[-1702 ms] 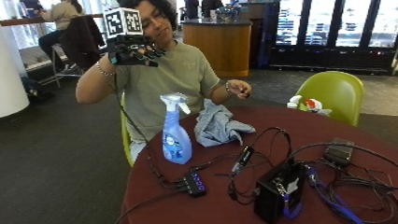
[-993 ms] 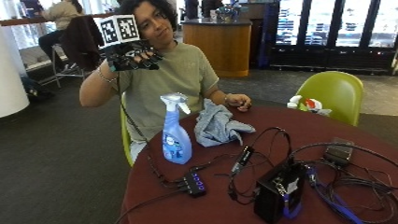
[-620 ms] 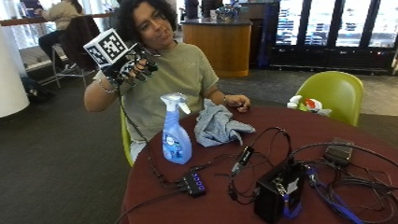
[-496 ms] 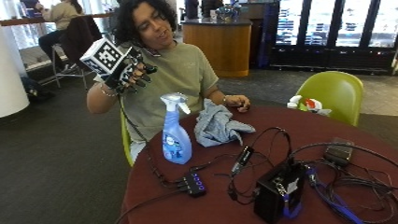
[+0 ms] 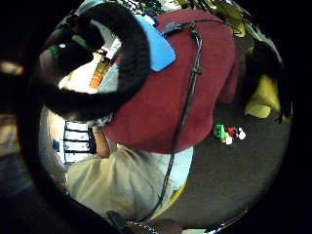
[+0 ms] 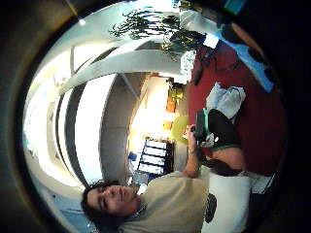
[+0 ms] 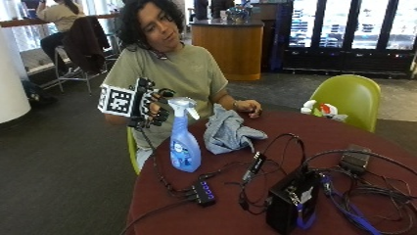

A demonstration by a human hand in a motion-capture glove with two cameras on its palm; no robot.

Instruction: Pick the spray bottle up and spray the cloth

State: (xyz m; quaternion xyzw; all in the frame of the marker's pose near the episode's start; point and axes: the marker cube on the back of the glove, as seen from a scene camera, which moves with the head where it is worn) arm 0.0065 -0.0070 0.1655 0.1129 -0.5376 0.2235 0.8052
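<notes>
The gloved right hand [image 7: 151, 105], fingers loosely curled and seemingly holding nothing, hovers beside the spray bottle [image 7: 183, 142].

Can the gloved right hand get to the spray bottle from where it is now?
Probably yes. The gloved right hand hovers beside the trigger head of the spray bottle, with nothing between them. The cloth and the cables lie on the bottle's far side.

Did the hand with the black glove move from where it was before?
Yes. The gloved right hand has come down from beside the person's head to just beside the spray bottle, which stands in the same spot on the table.
</notes>
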